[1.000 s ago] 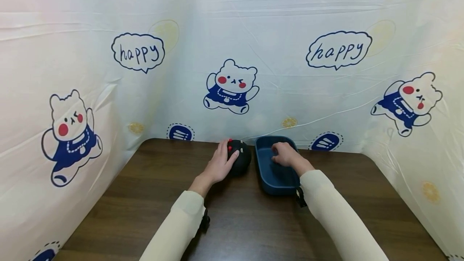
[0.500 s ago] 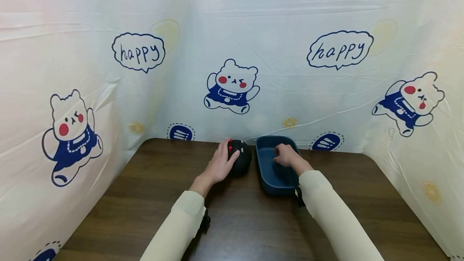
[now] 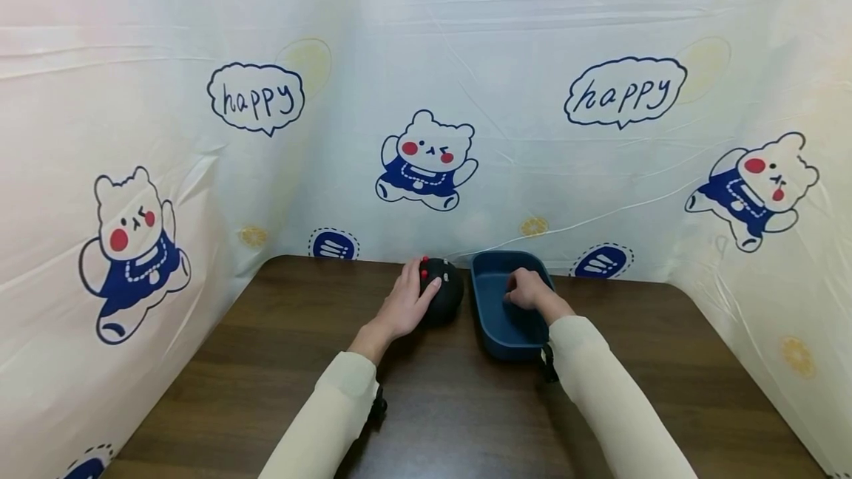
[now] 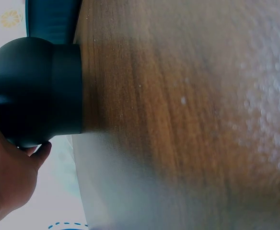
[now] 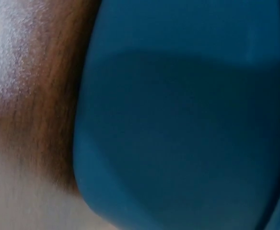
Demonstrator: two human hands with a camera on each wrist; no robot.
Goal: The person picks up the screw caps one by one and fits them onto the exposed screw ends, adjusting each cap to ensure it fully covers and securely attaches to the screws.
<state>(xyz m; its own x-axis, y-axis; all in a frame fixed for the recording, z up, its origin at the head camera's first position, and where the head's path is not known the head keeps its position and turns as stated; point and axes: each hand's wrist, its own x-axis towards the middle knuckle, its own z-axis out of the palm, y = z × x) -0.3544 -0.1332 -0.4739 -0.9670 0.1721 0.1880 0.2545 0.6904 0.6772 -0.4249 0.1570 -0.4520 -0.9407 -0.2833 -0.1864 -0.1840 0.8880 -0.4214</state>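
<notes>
Near the back of the table, my left hand [image 3: 404, 304] holds a black dome-shaped object [image 3: 443, 294] by its left side. Small red and pale bits show on its top. In the left wrist view the black object [image 4: 34, 91] has a wider flat-edged base standing on the table, and my left hand [image 4: 11, 175] wraps its side with fingers and thumb. Just right of it stands a blue rectangular tray [image 3: 489, 331]. My right hand [image 3: 532, 291] reaches down inside this tray with curled fingers; the fingertips are hidden. The right wrist view shows only the tray's outer wall [image 5: 178, 120].
Both objects stand on a dark wooden table [image 3: 439, 405], close to its back edge. Behind and at the sides hangs a pale printed curtain [image 3: 506, 94] with cartoon bears. Brown tabletop stretches out in front of the tray.
My right hand has shifted slightly right and toward me inside the tray. My left hand and the black object stay where they were.
</notes>
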